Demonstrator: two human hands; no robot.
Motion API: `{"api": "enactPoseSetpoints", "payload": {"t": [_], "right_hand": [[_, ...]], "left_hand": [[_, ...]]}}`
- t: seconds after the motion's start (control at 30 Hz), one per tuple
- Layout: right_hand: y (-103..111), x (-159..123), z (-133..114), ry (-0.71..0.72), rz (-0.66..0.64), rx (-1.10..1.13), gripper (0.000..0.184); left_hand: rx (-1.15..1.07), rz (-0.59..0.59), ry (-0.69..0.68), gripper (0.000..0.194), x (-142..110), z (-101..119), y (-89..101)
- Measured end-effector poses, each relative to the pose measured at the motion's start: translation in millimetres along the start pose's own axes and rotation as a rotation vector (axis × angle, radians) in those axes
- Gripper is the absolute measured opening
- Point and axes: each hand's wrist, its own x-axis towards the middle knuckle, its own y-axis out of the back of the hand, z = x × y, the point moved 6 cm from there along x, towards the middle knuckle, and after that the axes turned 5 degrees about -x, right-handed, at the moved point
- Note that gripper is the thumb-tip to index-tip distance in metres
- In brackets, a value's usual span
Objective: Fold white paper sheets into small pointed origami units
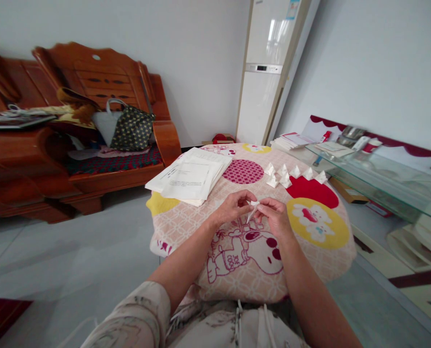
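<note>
Between my two hands is a small piece of folded white paper [253, 205], held just above the patterned cloth. My left hand [237, 205] pinches its left side between thumb and fingers. On the other side, my right hand [272, 211] grips it with thumb and forefinger. Part of the paper is hidden behind my fingertips, and a thin point of it hangs down. Beyond my right hand, several small folded white paper shapes [285, 180] stand in two rows. To the left of my hands lies a stack of printed paper sheets [192, 176].
A round table under a patterned cloth [186, 222] is before me. At right stands a glass-topped cabinet [385, 174] with papers and cups. A wooden sofa [103, 72] with bags is at left, and a tall white air conditioner [257, 101] is behind.
</note>
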Motion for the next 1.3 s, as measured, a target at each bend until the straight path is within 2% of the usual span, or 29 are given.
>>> {"api": "enactPoseSetpoints", "payload": {"t": [0.2, 0.4, 0.57, 0.83, 1.07, 1.3], "right_hand": [[-1, -1, -1, 0.006, 0.028, -0.103, 0.025], [0, 0, 1, 0.035, 0.053, -0.260, 0.029], [-1, -1, -1, 0.064, 0.054, -0.339, 0.025], [-4, -5, -18, 0.223, 0.121, -0.579, 0.024], [-1, -5, -20, 0.328, 0.207, -0.683, 0.021], [-6, -4, -25, 0.374, 0.149, -0.736, 0.023]], "left_hand": [[0.133, 0.081, -0.016, 0.015, -3, 3, -0.1], [0.210, 0.071, -0.024, 0.015, -5, 1, -2.5], [0.238, 0.082, -0.037, 0.014, -5, 4, -2.0], [0.287, 0.089, -0.025, 0.012, -4, 4, -2.9], [0.261, 0.080, -0.034, 0.017, -5, 6, -5.3], [0.001, 0.096, -0.012, 0.029, -2, -1, -1.9]]}}
